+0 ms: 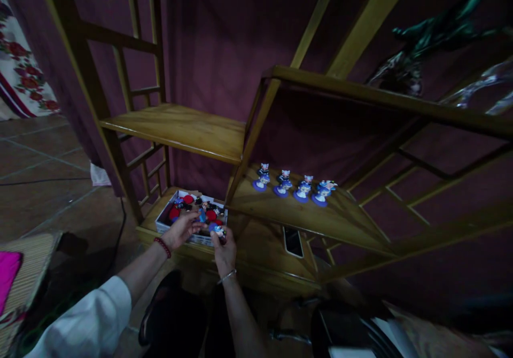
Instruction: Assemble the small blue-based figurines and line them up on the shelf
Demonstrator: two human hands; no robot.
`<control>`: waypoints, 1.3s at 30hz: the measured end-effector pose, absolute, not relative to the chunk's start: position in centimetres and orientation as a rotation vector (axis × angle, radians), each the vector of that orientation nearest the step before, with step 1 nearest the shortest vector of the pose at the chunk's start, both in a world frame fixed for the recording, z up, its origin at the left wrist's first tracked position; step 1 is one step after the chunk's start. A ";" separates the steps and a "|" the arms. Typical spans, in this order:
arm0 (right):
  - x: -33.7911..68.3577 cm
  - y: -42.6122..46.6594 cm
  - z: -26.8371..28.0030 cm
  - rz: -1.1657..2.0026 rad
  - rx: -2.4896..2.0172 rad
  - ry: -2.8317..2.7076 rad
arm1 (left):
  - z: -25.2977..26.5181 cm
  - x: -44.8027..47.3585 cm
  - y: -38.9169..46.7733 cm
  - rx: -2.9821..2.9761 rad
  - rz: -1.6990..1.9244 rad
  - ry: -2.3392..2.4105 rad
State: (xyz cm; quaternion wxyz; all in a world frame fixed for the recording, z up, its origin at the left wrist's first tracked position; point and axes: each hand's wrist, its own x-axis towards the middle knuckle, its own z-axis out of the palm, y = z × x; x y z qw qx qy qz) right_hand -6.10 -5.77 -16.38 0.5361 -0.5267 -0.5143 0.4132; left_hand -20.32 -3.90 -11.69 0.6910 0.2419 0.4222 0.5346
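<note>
A white box (161, 223) on the low shelf holds several small figurines with red, black and blue parts. Above it, my left hand (182, 231) has its fingertips closed around a small blue figurine (202, 216). At the box's front right corner, my right hand (225, 251) pinches a figurine with a white and blue body and a purple base (217, 230). On the higher shelf to the right stand several similar figurines (284, 185), paired front and back, the front ones on round purple bases.
A phone (293, 241) lies on the low shelf right of the box. The wooden shelf unit (176, 125) has posts and boards around my hands. A green ornament (433, 32) stands upper right. A straw mat with pink cloth (8, 278) is at the left.
</note>
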 end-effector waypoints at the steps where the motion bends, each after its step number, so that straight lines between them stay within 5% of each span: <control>1: -5.9 -6.2 -15.8 1.024 -1.213 -1.206 | -11.1 -20.1 -4.7 0.482 1.221 0.870; 16: -0.4 -14.1 -3.1 1.010 -1.041 -1.145 | -4.5 -13.5 -14.2 0.578 1.228 0.469; 39: 5.5 -19.6 1.6 0.849 -1.065 -1.256 | 0.0 -7.4 -20.0 0.697 1.195 0.502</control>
